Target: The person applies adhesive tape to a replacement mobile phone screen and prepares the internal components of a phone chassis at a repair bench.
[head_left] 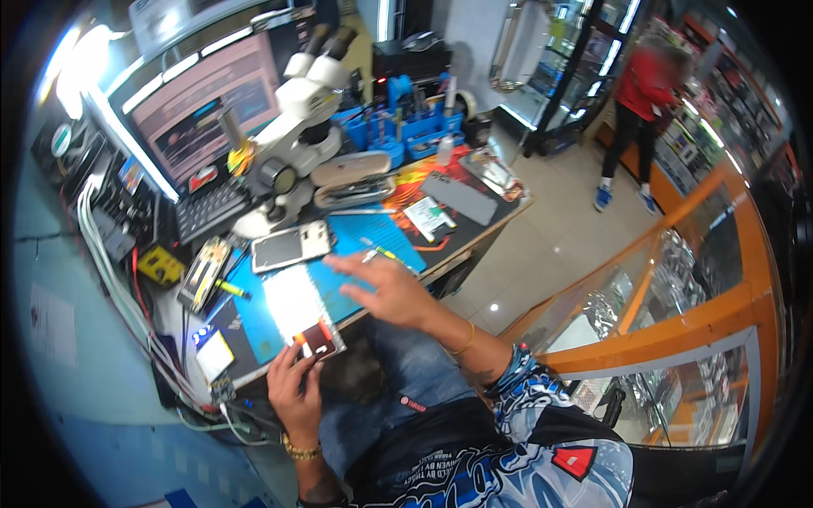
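Observation:
A flat, phone-sized panel (293, 298) lies tilted over the blue work mat, its face washed out by glare. At its near end is a dark red-brown patch (319, 340) with orange edges. My left hand (296, 391) grips that near end at the corner between thumb and fingers. Fingers stretched out, my right hand (391, 290) hovers over the mat's right part with nothing in it. Just beyond the panel rests a phone with a white frame and grey face (290, 247). An opened phone body (204, 273) sits to the left.
A stereo microscope (298, 127) stands behind the mat, beside a monitor (203, 106) and keyboard (207, 210). Blue tool holders (428, 134), a grey phone back (460, 198) and a battery (429, 218) are at the right. Cables run down the left. A person in red (644, 93) stands beyond.

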Motion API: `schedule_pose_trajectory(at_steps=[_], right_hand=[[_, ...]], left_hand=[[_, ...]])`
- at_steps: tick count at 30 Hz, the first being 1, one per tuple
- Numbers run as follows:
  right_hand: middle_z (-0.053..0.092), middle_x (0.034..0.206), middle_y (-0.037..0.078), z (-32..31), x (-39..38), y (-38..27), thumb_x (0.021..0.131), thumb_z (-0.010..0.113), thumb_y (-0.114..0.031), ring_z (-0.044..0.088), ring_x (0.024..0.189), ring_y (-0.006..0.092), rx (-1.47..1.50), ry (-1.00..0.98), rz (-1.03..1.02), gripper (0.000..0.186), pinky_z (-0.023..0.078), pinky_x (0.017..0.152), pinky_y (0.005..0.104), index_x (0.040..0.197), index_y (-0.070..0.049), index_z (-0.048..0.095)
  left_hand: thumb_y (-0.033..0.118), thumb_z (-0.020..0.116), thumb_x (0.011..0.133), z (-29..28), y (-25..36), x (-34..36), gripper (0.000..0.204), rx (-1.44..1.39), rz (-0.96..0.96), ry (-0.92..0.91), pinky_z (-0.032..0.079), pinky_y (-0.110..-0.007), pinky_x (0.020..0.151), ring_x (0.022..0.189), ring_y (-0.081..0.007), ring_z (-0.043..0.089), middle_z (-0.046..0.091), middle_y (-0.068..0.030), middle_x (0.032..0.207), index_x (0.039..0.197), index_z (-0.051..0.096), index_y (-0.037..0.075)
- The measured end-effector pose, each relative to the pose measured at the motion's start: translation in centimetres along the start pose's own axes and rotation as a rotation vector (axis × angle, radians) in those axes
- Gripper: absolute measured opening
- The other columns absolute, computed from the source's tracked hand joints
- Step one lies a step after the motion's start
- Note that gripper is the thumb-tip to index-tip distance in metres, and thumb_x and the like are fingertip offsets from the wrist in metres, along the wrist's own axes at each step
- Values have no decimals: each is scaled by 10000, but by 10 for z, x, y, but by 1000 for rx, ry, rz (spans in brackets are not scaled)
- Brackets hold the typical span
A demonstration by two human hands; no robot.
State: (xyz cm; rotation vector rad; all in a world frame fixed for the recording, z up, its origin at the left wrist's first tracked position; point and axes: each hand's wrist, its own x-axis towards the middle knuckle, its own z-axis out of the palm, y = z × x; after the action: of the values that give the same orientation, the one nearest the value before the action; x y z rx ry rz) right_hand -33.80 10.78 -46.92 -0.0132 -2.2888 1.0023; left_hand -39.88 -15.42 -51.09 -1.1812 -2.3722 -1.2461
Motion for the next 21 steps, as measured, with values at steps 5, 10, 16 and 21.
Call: schedule_pose_trajectory(at_steps=[5, 10, 16, 21], right_hand=[[715, 1150, 196, -132, 12, 69, 902, 677, -175, 685, 1055, 355, -74, 643, 543, 403, 531, 936, 431, 1291, -75, 656], [718, 1132, 215, -231, 6, 196, 699, 851, -224, 690, 1052, 355, -719, 272, 752, 674, 535, 901, 421, 1320, -66, 642], [720, 1134, 214, -251, 10, 234, 568, 922, -195, 707, 1026, 339, -751, 12, 771, 787, 543, 876, 403, 1298, -62, 659], [726, 1141, 176, -259, 9, 237, 542, 942, -215, 693, 1075, 341, -839, 4, 683, 805, 541, 888, 439, 1291, -119, 664]], left_hand=[[43, 783, 817, -7, 1, 12, 150, -121, -106, -19, 494, -414, 932, 1074, -332, 647, 708, -160, 1130, 948, 722, 4], [91, 797, 822, -2, 2, 24, 165, -67, -124, -1, 498, -416, 844, 979, -325, 631, 694, -157, 1054, 902, 692, -9], [100, 788, 834, -4, -5, 39, 166, -270, -351, -49, 511, -361, 745, 819, -274, 654, 683, -132, 947, 902, 694, -18], [101, 800, 817, -11, -7, 53, 149, -140, -259, -85, 483, -341, 625, 685, -218, 628, 653, -96, 825, 846, 709, -14]])
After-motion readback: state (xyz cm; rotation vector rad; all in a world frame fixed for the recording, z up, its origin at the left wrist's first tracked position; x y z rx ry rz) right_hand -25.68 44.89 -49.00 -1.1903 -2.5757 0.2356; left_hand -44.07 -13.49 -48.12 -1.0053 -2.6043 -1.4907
